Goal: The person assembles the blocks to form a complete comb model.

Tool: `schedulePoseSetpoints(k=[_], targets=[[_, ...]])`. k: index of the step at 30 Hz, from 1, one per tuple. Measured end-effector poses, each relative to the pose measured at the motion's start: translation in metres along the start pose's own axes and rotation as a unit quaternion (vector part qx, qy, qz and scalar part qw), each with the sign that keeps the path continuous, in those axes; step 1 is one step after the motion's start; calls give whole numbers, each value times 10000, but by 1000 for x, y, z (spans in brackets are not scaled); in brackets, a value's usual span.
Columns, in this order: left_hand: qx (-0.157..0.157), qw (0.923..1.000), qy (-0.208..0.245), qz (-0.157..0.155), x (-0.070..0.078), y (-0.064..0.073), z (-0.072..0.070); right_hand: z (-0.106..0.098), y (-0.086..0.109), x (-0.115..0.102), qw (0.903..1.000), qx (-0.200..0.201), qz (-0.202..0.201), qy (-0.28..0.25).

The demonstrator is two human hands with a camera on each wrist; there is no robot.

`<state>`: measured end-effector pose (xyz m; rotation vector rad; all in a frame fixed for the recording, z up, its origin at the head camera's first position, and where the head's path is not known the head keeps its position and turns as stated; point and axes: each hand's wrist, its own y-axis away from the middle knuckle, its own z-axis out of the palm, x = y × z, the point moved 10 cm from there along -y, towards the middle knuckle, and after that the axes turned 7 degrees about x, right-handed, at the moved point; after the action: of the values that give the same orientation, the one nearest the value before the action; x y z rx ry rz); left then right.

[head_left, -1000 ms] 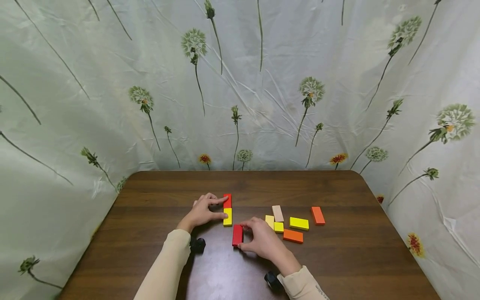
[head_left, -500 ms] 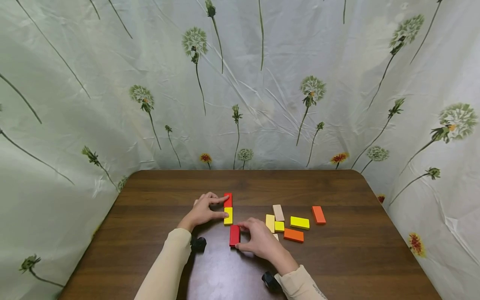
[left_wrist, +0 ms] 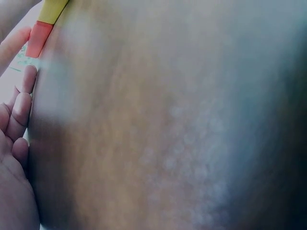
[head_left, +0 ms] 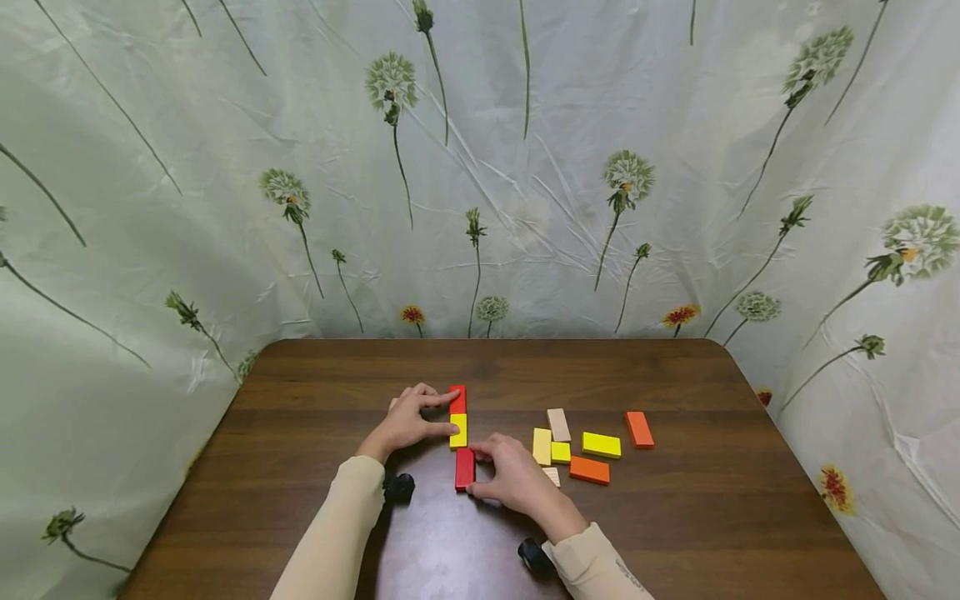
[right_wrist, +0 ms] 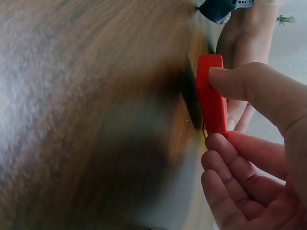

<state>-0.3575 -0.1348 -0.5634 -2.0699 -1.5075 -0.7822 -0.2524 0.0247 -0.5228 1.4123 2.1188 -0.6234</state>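
Note:
In the head view, a far red block (head_left: 457, 395) and a yellow block (head_left: 461, 439) lie end to end in a line. My left hand (head_left: 405, 423) is on their left, its straight index finger on the far red block and its thumb tip on the yellow one. Just below the yellow block, my right hand (head_left: 517, 479) pinches a nearer red block (head_left: 464, 471) by its two ends. The right wrist view shows the thumb on one end of this red block (right_wrist: 211, 108) and fingertips at the other. Its far end sits right at the yellow block's near end.
Right of my hands lie a pale wooden block (head_left: 558, 424), a cream block (head_left: 542, 447), a small yellow block (head_left: 560, 452), a long yellow block (head_left: 602, 445), two orange blocks (head_left: 589, 471), and a wood-coloured piece (head_left: 552, 476). A flowered curtain (head_left: 540, 208) hangs behind the brown table (head_left: 337, 367).
My right hand has slid the nearer red block left, into line below the yellow block. The wood-coloured piece has come out from behind that hand. My left hand stays on its two blocks.

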Motion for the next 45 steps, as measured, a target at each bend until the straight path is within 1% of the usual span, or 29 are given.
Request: schedulePoseSetpoints(k=[6,15,29,37,45], targets=[[40,10000,16,20,2,0,0,4,0,2,10000,12,42,-3],[10,10000,38,-20,2,1,-1,9,-3,5,9998,50,143,-114],[34,10000,33,-31,4,0,-2,11,-2,0,9998,156,101,-110],[124,9999,-20,-49,2,1,-3,10,-2,-4,9994,324,-70,-95],[72,10000,-8,-22,4,0,0,8,-1,-4,9992,386,-82,26]])
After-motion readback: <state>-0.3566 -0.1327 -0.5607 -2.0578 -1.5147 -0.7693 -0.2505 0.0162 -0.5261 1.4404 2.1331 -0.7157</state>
